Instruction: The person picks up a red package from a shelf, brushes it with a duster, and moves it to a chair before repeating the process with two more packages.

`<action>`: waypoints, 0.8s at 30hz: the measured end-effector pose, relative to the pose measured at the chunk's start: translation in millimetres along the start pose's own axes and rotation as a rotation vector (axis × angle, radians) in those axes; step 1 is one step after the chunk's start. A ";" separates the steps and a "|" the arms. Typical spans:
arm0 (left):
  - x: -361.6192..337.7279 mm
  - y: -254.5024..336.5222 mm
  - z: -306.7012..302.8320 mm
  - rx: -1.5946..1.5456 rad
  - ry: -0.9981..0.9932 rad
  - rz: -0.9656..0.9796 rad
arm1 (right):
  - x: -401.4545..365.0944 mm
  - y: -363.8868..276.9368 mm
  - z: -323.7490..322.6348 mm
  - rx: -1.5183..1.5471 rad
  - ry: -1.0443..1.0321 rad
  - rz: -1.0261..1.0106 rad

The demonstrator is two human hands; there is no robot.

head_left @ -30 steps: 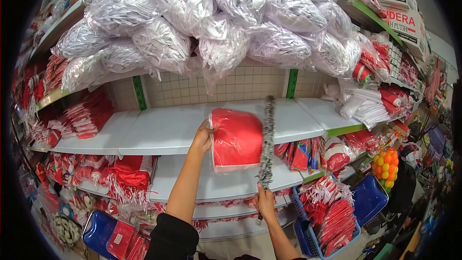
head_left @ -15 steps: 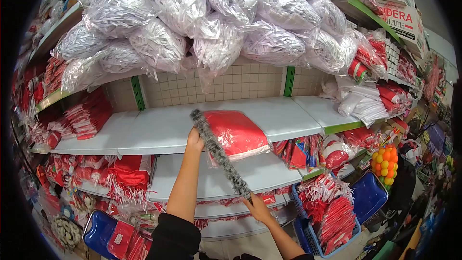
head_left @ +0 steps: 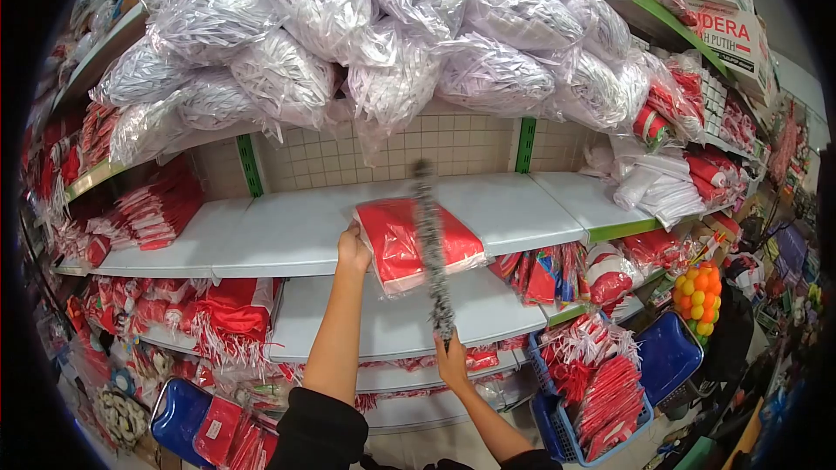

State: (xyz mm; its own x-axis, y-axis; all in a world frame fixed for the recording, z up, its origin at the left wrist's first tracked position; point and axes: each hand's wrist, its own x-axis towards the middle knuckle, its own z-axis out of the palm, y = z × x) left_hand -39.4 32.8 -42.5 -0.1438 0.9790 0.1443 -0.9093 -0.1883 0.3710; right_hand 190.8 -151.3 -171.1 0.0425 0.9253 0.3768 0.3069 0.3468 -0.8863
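A fluffy grey duster [head_left: 429, 239] stands nearly upright in my right hand [head_left: 452, 363], whose fingers are wrapped round its lower end. Its upper part is blurred and crosses in front of a plastic-wrapped packet of folded red and white cloth [head_left: 392, 235]. That packet juts over the front edge of the middle shelf [head_left: 287, 239]. At its left edge, my left hand [head_left: 353, 250] grips the packet, with the fingers partly hidden behind it.
Bags of white shredded strips [head_left: 396, 78] overhang the shelf from above. Red packets [head_left: 161, 213] lie at its left end, white rolled bags [head_left: 653, 183] at its right. Below right is a blue basket [head_left: 566, 435] of red goods; below left, a blue stool [head_left: 178, 418].
The duster has swung from a leftward slant to nearly upright, its tip moving right across the packet. My right hand has risen slightly; my left hand stays at the packet's left edge.
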 end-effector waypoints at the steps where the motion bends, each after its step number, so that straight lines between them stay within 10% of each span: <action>1: -3.7 -0.6 5.0 0.012 0.013 0.000 | 0.9 0.5 8.1 0.112 0.133 -0.027; 8: -17.1 1.3 23.3 0.021 0.089 0.042 | 9.9 7.6 35.8 0.022 -0.270 0.087; 12: -15.6 0.0 24.0 -0.015 0.107 0.054 | 19.0 6.8 47.9 0.182 0.039 -0.012; 17: -4.8 3.5 11.6 -0.003 0.121 -0.001 | 26.8 16.4 30.1 -0.220 -0.251 0.004; 24: -9.8 0.2 19.2 -0.032 0.062 0.019 | 29.3 28.3 6.2 0.031 0.120 0.026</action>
State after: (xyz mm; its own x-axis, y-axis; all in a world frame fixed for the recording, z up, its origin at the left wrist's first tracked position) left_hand -30.7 21.7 -26.2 -0.1837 0.9785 0.0939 -0.9180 -0.2050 0.3395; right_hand 194.8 -113.4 -186.8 0.1635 0.9097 0.3818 0.2750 0.3296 -0.9032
